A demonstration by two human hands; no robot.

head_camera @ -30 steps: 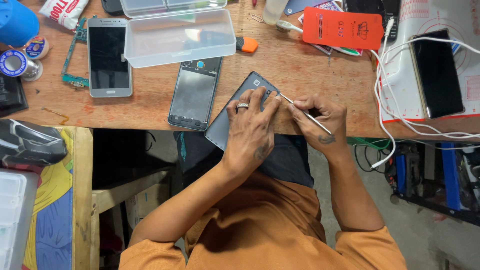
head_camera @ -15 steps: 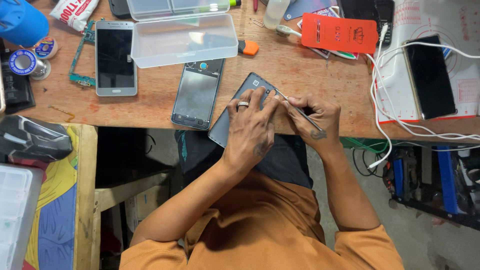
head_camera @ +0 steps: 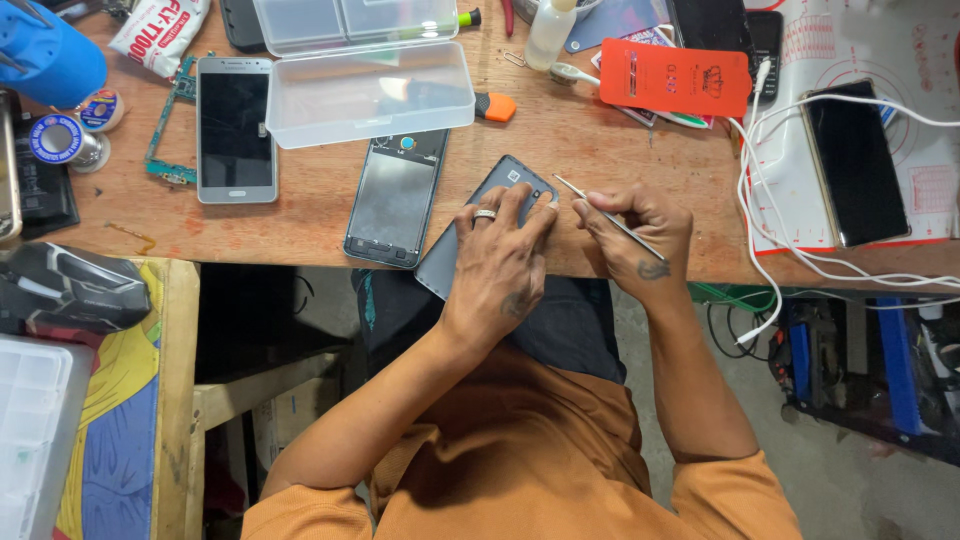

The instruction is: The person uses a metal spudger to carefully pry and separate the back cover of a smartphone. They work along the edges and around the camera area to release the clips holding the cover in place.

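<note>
While the wooden tabletop (head_camera: 300, 215) runs across the upper part of the view, its left end carries a blue cap-like object (head_camera: 45, 55), a solder spool (head_camera: 58, 140) and a green circuit board (head_camera: 165, 125); next to these lies a silver phone (head_camera: 236, 128) face up; beside it stands an open clear plastic box (head_camera: 365, 85); below the box lies a bare phone frame (head_camera: 395, 200). Just right of the frame, the left hand (head_camera: 500, 265) presses flat on a dark grey phone back (head_camera: 475, 225) at the tabletop's near edge, fingers spread over it; the right hand (head_camera: 630, 240) has its fingers pinched on thin metal tweezers (head_camera: 610, 215), whose tip meets the phone's upper corner. Farther right lie a red card (head_camera: 675, 78), white cables (head_camera: 790, 200) and a black phone (head_camera: 858, 165) on a white mat (head_camera: 900, 60); below the tabletop, grey floor (head_camera: 850, 490) shows.
</note>
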